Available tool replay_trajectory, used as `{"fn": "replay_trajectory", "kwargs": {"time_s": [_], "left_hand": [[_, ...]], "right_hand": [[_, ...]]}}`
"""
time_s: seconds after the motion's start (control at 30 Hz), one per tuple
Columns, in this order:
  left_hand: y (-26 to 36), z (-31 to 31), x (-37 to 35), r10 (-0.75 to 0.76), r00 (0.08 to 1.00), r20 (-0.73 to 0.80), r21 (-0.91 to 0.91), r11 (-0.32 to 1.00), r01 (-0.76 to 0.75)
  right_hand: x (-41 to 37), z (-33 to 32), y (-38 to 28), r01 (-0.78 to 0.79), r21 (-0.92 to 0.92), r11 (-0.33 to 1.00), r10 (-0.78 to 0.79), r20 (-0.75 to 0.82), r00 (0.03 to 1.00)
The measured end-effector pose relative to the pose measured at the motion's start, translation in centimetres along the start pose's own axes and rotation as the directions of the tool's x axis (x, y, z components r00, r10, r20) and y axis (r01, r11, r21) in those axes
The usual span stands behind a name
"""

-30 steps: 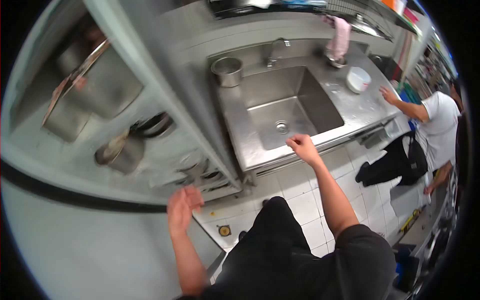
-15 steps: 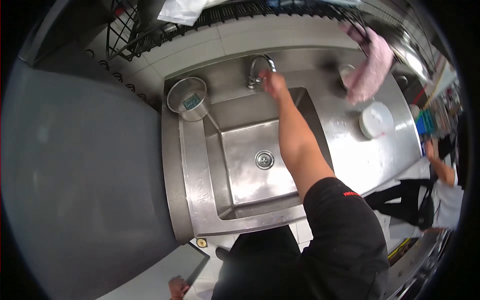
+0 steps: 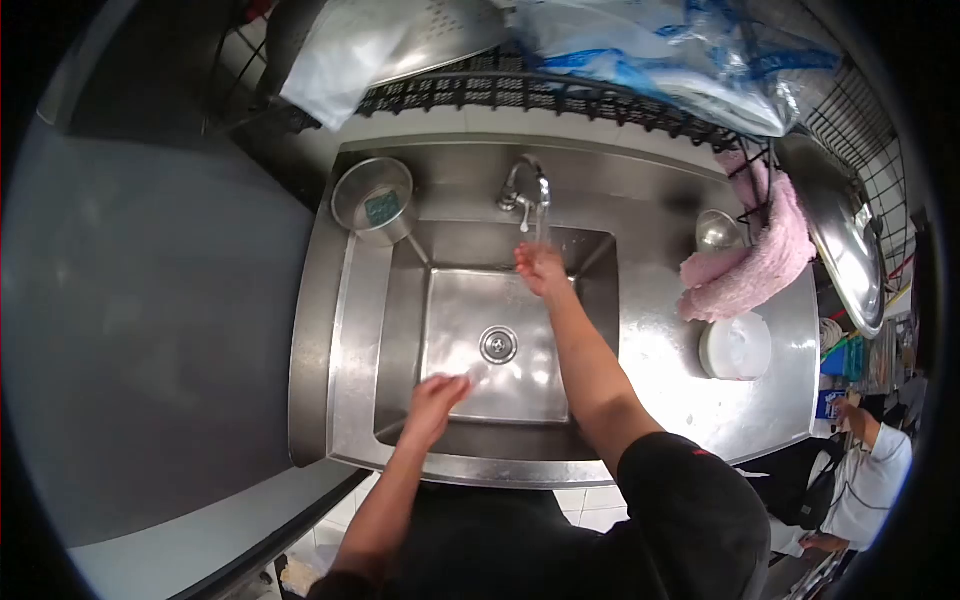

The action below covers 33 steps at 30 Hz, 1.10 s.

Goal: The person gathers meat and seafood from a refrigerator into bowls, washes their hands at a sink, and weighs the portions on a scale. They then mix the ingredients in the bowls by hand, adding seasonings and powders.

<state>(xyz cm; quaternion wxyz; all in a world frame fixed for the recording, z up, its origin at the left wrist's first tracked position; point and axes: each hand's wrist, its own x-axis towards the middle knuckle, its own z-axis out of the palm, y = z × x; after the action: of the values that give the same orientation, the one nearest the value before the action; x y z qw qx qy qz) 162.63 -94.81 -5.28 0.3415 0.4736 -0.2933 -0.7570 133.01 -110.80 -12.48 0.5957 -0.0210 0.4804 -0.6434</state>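
My right hand (image 3: pixel 540 268) is held below the curved faucet (image 3: pixel 525 180), where a stream of water runs down onto it. Its fingers are loosely bent and apart, and nothing is in them. Over the near left part of the steel sink (image 3: pixel 500 408) hovers my left hand (image 3: pixel 437 402), slightly blurred. It points to the right with fingers stretched out and holds nothing. Between and below the hands the round drain (image 3: pixel 499 345) shows in the sink's floor.
A metal pot (image 3: pixel 375 235) with a green scouring pad (image 3: pixel 382 208) stands back left. On the right are a pink towel (image 3: pixel 755 275) hanging from the rack, a metal bowl (image 3: pixel 717 232) and a white round container (image 3: pixel 738 347). A wire rack (image 3: pixel 600 98) overhangs the counter. Another person (image 3: pixel 870 480) is at far right.
My right hand has left the faucet handle and come down under the spout, where water now runs. My left hand has risen from low left to above the sink. The view has shifted.
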Motion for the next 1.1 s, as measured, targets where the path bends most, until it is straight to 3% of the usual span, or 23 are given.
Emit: {"fn": "replay_trajectory", "kwargs": {"time_s": [0.07,0.1,0.13,0.17,0.23,0.27,0.37,0.4,0.43,0.47,0.57,0.63,0.67,0.7,0.77,0.83,0.87,0.9,0.97,1.0,1.03,1.07,1.1], "left_hand": [[-0.5,5.2,7.4,0.032,0.999,0.015,-0.113,0.993,-0.03],[0.8,8.7,9.6,0.048,0.996,0.069,-0.137,0.99,-0.038],[1.5,11.5,12.3,-0.022,0.994,0.103,-0.133,0.99,0.036],[2.1,13.9,14.5,-0.093,0.987,0.132,-0.129,0.986,0.11],[5.4,18.6,16.1,-0.378,0.908,0.179,-0.299,0.859,0.417],[5.8,19.9,17.9,-0.374,0.909,0.183,-0.304,0.858,0.413],[2.8,18.7,26.5,-0.393,0.918,0.046,-0.344,0.857,0.384],[-0.3,16.3,31.2,-0.107,0.991,0.078,0.016,0.994,0.106],[-2.3,14.6,33.3,0.147,0.967,0.206,0.352,0.911,-0.214],[-3.0,14.3,33.0,0.146,0.97,0.196,0.351,0.913,-0.208],[-3.0,15.2,29.0,0.311,0.926,0.213,0.059,0.942,-0.329],[2.9,18.2,21.0,-0.081,0.976,0.204,-0.468,0.867,0.17],[3.0,17.6,20.4,-0.053,0.986,0.159,-0.388,0.915,0.112],[3.0,16.1,19.5,-0.043,0.988,0.15,-0.39,0.916,0.099],[3.0,11.1,16.7,-0.029,0.961,0.273,-0.017,0.999,0.035],[2.9,7.2,14.2,0.005,0.973,0.23,0.069,0.997,-0.022],[3.7,5.6,11.8,0.005,0.982,0.187,0.219,0.975,-0.046],[4.2,3.7,8.8,0.003,0.992,0.128,0.36,0.932,-0.049],[1.4,-2.6,5.8,0.248,0.945,0.213,0.676,0.661,-0.326],[3.2,-4.4,2.5,0.147,0.975,0.164,0.686,0.693,-0.22],[5.0,-6.4,-1.4,0.037,0.992,0.122,0.681,0.723,-0.111],[5.3,-9.8,-4.1,-0.045,0.988,0.147,0.551,0.834,-0.044],[5.5,-13.2,-7.0,-0.118,0.974,0.194,0.408,0.913,0.029]], "right_hand": [[0.0,1.4,-0.6,0.083,-0.108,0.991,-0.075,0.082,0.994],[-0.7,2.6,-1.1,0.153,-0.408,0.9,-0.176,-0.02,0.984],[-1.6,3.3,-1.9,0.162,-0.675,0.72,-0.298,-0.089,0.95],[-2.9,3.7,-3.1,0.164,-0.68,0.715,-0.303,-0.09,0.949],[-5.6,4.4,-4.7,0.139,-0.916,0.378,-0.393,-0.023,0.919],[-6.2,3.5,-3.9,0.304,-0.657,0.69,-0.34,0.076,0.937],[-7.5,2.5,-3.3,0.305,-0.5,0.811,-0.294,0.102,0.95],[-8.1,2.9,-3.0,0.303,-0.503,0.809,-0.288,0.109,0.951],[-9.3,3.5,-2.5,0.402,-0.705,0.585,-0.464,0.115,0.878],[-9.8,3.9,-2.2,0.434,-0.848,0.304,-0.614,0.174,0.77],[-6.5,3.3,-3.2,0.322,-0.941,0.1,-0.519,0.227,0.824],[-5.6,4.0,-4.1,0.251,-0.965,0.069,-0.484,0.188,0.855],[-5.4,3.9,-4.4,0.159,-0.987,0.032,-0.449,0.128,0.885],[-1.3,2.0,-3.6,0.2,-0.94,0.275,-0.264,0.126,0.956],[6.8,-1.9,-1.8,-0.015,-0.724,0.689,0.136,0.109,0.985],[6.2,1.8,-7.4,-0.148,-0.521,0.84,0.274,0.173,0.946],[4.7,1.7,-9.4,0.064,-0.266,0.962,0.091,0.532,0.842],[7.0,1.3,-9.9,-0.317,-0.072,0.946,0.314,0.451,0.835],[2.1,2.2,-8.9,-0.059,-0.123,0.991,0.092,0.283,0.955],[0.7,1.2,-7.6,-0.079,0.04,0.996,0.05,0.49,0.87],[-2.4,1.5,-5.8,-0.096,0.201,0.975,0.001,0.429,0.903],[-2.4,-1.0,-2.7,-0.141,0.333,0.932,-0.09,0.592,0.801],[-4.5,-2.4,1.6,-0.151,0.487,0.86,-0.118,0.479,0.87]]}}
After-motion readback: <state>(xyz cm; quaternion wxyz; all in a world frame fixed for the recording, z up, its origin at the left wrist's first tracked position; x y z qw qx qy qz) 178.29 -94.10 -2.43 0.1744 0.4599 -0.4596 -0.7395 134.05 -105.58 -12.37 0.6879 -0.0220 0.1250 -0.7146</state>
